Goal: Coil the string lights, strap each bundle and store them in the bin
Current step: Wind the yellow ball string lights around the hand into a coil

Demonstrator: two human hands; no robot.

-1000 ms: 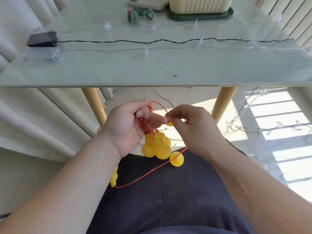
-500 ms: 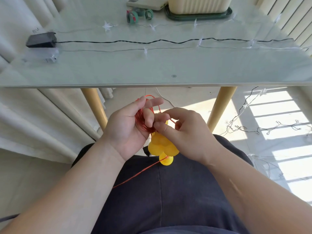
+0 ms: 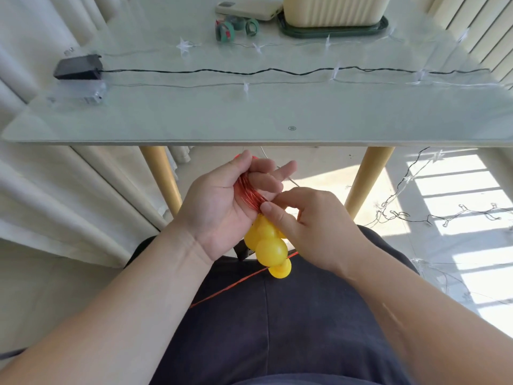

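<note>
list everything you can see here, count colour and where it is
wire coil: one, red, looped around the left hand's fingers
bulbs: a cluster, exact count unclear, yellow, hanging under the coil
loose wire: one, red, trailing across the lap
battery box: one, black, table far left
star string lights: at least two strands, dark and clear wire, stretched across the table
strap rolls: about three, green, table far side
bin: one, cream, on a dark green tray
flat device: one, cream, left of the bin
floor string lights: a tangle, dark wire, right
left hand: holds the coil
right hand: pinching at the coil
</note>
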